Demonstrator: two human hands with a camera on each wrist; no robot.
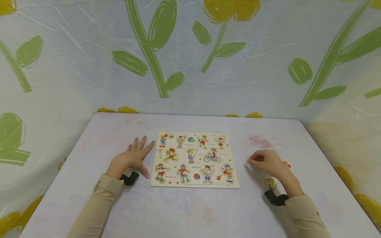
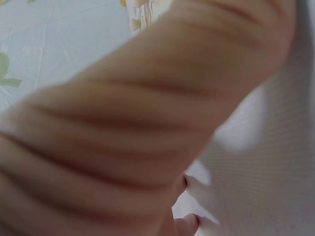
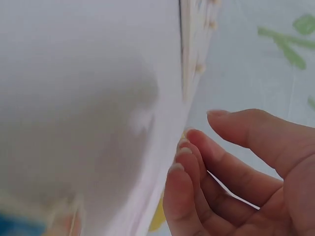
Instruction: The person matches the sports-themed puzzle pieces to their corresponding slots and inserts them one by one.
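A wooden peg puzzle board (image 1: pixel 193 167) with sports figures lies mid-table, its knobs showing along the edge in the right wrist view. My left hand (image 1: pixel 133 158) rests on the table just left of it, fingers spread and thumb near the board's edge. To the right of the board is my right hand (image 1: pixel 266 160), held over the table. In the right wrist view, the thumb (image 3: pixel 246 125) and loosely bent fingers stand apart with nothing between them. A loose figure piece (image 1: pixel 271 182) lies beneath the right wrist. Another piece (image 1: pixel 286 164), partly hidden by the hand, lies beyond it.
The pale table (image 1: pixel 184 211) ends at a back edge against a hanging cloth (image 1: pixel 253 82) printed with green leaves and yellow flowers. Cloth also hangs at both sides. Black wrist mounts (image 1: pixel 276 198) sit at each cuff, close over the table.
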